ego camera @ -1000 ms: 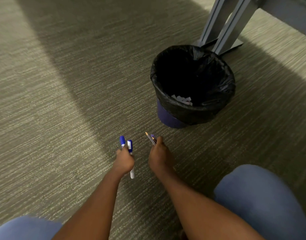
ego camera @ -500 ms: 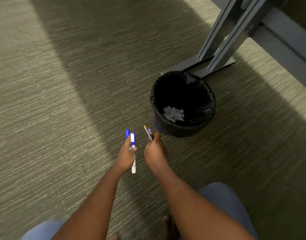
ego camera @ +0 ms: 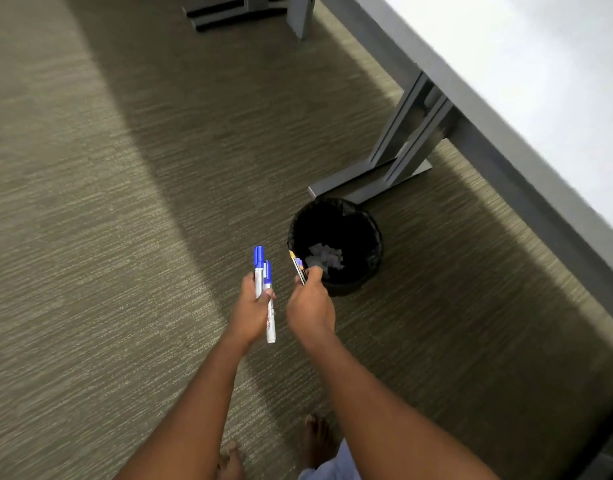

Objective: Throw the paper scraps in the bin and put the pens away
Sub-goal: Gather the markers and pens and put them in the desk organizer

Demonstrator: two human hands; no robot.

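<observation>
Scraps [ego camera: 324,257] are sitting in the bin [ego camera: 374,251]. Left hand [ego camera: 253,308] is gripping two markers [ego camera: 263,289], right hand [ego camera: 310,308] pinching thin pens [ego camera: 297,266], all pointing up; desk [ego camera: 527,109] is lying rightward, nearer the right hand.

Bin [ego camera: 371,268]: round, black liner, upright on carpet, open. Paper scraps [ego camera: 324,257]: pale, heaped at bin bottom. Two markers [ego camera: 263,289]: white barrels, blue caps up, just left of bin. Thin pens [ego camera: 298,268]: bunched, tips up, overlapping bin's left rim.
</observation>
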